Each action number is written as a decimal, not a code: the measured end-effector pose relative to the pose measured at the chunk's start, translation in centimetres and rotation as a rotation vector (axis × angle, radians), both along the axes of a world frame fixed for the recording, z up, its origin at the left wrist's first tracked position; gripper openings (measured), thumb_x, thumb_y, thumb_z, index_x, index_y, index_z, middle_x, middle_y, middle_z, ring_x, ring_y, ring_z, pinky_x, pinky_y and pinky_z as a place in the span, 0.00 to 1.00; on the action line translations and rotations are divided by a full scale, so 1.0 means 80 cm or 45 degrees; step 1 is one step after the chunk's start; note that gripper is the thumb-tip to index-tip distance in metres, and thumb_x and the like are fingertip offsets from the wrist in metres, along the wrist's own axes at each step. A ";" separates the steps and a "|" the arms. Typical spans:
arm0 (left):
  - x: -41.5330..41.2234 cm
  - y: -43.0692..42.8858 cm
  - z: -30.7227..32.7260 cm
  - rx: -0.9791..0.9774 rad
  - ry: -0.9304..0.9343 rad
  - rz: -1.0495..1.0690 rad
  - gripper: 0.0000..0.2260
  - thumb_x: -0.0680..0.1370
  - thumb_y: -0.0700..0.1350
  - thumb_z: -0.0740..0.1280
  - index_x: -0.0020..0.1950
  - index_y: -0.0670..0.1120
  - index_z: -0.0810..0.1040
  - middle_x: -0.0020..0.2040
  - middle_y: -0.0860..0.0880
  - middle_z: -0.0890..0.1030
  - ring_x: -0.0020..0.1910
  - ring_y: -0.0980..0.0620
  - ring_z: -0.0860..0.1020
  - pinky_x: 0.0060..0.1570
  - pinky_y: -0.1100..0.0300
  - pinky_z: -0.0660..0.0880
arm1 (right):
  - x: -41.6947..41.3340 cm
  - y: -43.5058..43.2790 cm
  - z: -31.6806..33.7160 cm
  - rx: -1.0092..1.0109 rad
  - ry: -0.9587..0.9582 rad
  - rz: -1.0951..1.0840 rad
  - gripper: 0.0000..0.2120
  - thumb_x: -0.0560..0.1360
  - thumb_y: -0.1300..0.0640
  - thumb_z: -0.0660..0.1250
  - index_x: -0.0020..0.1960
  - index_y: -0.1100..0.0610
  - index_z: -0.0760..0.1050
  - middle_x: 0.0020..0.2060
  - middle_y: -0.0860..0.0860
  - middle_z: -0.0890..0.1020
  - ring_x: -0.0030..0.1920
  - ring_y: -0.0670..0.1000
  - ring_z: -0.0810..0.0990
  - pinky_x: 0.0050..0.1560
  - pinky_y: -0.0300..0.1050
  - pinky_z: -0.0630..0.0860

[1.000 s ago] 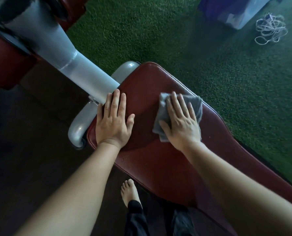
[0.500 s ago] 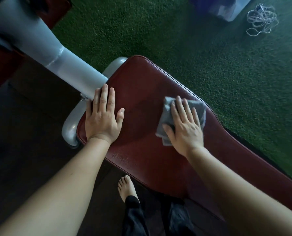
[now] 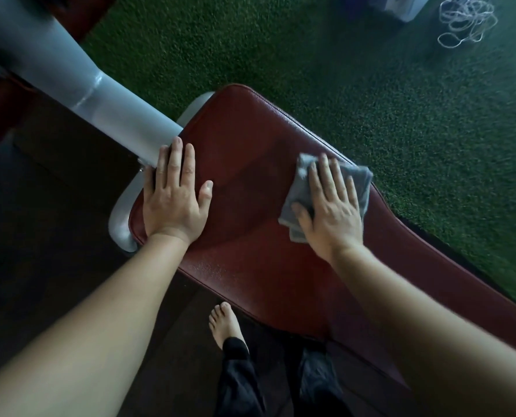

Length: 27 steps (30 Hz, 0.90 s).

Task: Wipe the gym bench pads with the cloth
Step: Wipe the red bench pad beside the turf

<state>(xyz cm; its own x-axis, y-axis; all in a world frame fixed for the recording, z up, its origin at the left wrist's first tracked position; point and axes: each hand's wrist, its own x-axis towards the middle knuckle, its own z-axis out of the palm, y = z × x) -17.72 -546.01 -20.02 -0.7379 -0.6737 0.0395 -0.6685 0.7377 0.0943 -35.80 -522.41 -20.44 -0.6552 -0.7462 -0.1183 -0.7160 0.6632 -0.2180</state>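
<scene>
Flat right hand (image 3: 332,216) presses cloth (image 3: 362,185) on bench pad (image 3: 250,152).
Cloth at the pad's right edge, fingers (image 3: 318,185) spread; left hand (image 3: 172,203) flat at its left edge, fingers together.

the bench pad (image 3: 250,164) is dark red leather-like vinyl, finely grained with a dull sheen. the cloth (image 3: 360,183) looks soft, matt grey fabric. the frame tube (image 3: 112,115) is smooth painted grey metal. the turf (image 3: 371,85) is rough green pile.
</scene>
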 end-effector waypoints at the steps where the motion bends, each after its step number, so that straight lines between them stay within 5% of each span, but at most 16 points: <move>1: 0.000 0.000 0.000 -0.001 0.001 -0.001 0.32 0.85 0.60 0.52 0.85 0.46 0.53 0.85 0.46 0.51 0.84 0.43 0.51 0.80 0.37 0.54 | 0.016 0.022 -0.002 0.018 -0.019 0.005 0.38 0.82 0.40 0.57 0.84 0.56 0.48 0.84 0.52 0.47 0.83 0.52 0.44 0.82 0.57 0.47; 11: -0.003 -0.002 -0.001 -0.023 -0.026 0.003 0.32 0.85 0.60 0.53 0.85 0.46 0.52 0.86 0.47 0.50 0.84 0.44 0.51 0.80 0.39 0.54 | -0.016 -0.058 -0.003 0.063 -0.019 -0.005 0.37 0.82 0.38 0.52 0.84 0.54 0.44 0.84 0.51 0.44 0.83 0.52 0.41 0.82 0.57 0.42; 18: 0.001 -0.006 0.000 0.021 -0.005 -0.003 0.32 0.84 0.60 0.55 0.85 0.47 0.54 0.85 0.47 0.52 0.84 0.44 0.53 0.79 0.37 0.56 | 0.100 0.040 0.000 0.111 -0.075 0.219 0.36 0.82 0.38 0.51 0.84 0.55 0.49 0.84 0.52 0.46 0.83 0.53 0.42 0.81 0.58 0.49; 22: 0.003 -0.009 0.001 0.063 0.001 -0.027 0.33 0.84 0.61 0.54 0.85 0.47 0.53 0.85 0.47 0.51 0.84 0.44 0.52 0.80 0.38 0.54 | 0.062 -0.001 -0.001 0.089 -0.072 0.308 0.37 0.82 0.36 0.50 0.84 0.53 0.49 0.84 0.50 0.45 0.83 0.51 0.41 0.82 0.55 0.48; 27: 0.007 -0.014 0.005 0.124 0.000 -0.066 0.33 0.84 0.61 0.55 0.85 0.47 0.53 0.85 0.47 0.51 0.84 0.43 0.51 0.81 0.41 0.51 | 0.049 -0.051 -0.001 0.095 -0.050 0.142 0.36 0.82 0.38 0.50 0.84 0.53 0.47 0.84 0.49 0.44 0.83 0.50 0.41 0.82 0.54 0.43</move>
<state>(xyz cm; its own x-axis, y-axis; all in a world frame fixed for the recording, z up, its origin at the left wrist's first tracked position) -17.15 -547.14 -19.62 -0.7720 -0.6352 -0.0238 -0.6295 0.7588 0.1671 -31.88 -526.48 -20.51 -0.5624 -0.8022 -0.2003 -0.7780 0.5954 -0.2002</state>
